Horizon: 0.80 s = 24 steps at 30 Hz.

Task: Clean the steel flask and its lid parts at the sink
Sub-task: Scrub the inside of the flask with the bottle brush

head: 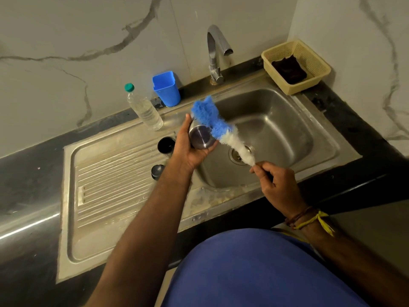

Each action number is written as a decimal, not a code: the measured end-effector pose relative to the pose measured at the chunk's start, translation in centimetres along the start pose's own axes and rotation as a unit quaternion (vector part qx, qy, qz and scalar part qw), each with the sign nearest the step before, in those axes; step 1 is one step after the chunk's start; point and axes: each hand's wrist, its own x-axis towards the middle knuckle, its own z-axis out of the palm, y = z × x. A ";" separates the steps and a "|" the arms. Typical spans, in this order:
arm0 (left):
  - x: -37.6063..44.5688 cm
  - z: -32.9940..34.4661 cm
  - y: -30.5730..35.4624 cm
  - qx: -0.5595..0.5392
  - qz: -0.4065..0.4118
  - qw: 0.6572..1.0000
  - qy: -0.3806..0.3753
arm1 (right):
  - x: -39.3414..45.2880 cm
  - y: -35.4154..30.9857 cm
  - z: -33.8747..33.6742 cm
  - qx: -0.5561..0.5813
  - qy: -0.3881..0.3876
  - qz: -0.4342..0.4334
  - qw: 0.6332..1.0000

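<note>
Left grip (pixel 190 147) curled round the steel flask (pixel 200 137), base toward camera and mouth hidden, above the sink (pixel 276 129) at its 9 o'clock rim; right grip (pixel 274 182) pinches the fluffy blue-and-white bottle brush (pixel 218 127), handle concealed; two dark lid parts (pixel 166 145) on the ribbed drainboard (pixel 110 185).

Steel flask (pixel 201 137) tilted over the sink's left edge, two dark lid parts (pixel 166 145) (pixel 157 170) on drainboard
</note>
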 end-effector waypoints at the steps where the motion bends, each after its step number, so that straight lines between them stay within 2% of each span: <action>1: 0.3 0.4 0.1 -0.001 -0.003 1.000 0.006 | 0.0 0.0 -0.2 -0.006 0.006 -0.016 1.000; 4: 1.2 2.3 0.3 0.002 -0.015 1.000 0.027 | 0.7 0.4 -0.5 -0.042 0.025 -0.052 0.997; 8: 2.3 4.1 0.7 0.038 0.046 0.995 0.082 | 0.8 2.2 -0.4 -0.114 0.020 -0.066 0.991; 11: 2.0 4.7 0.5 0.067 0.011 0.991 0.117 | 0.8 3.5 -1.3 -0.126 0.034 -0.048 0.990; 13: 2.1 5.4 0.3 0.090 0.056 0.984 0.142 | 1.4 3.2 -0.6 -0.126 0.034 -0.059 0.990; 14: 1.8 5.7 0.4 0.104 0.074 0.981 0.145 | 1.6 2.7 -0.2 -0.131 0.028 -0.067 0.989; 15: 1.7 5.8 0.7 0.094 0.065 0.988 0.107 | 1.6 2.5 0.1 -0.139 0.022 -0.072 0.987; 17: 1.5 5.6 1.4 0.106 0.044 0.990 0.086 | 1.4 3.1 -0.6 -0.148 0.029 -0.072 0.986; 20: 1.2 4.9 1.4 0.103 0.026 0.984 0.141 | 1.3 3.6 -1.3 -0.142 0.053 -0.061 0.987; 22: 1.4 5.2 1.1 0.106 0.054 0.980 0.159 | 1.5 2.7 0.2 -0.131 0.021 -0.074 0.988; 24: 1.2 5.3 1.4 0.056 0.045 0.989 0.132 | 1.3 2.5 1.0 -0.138 0.005 -0.079 0.987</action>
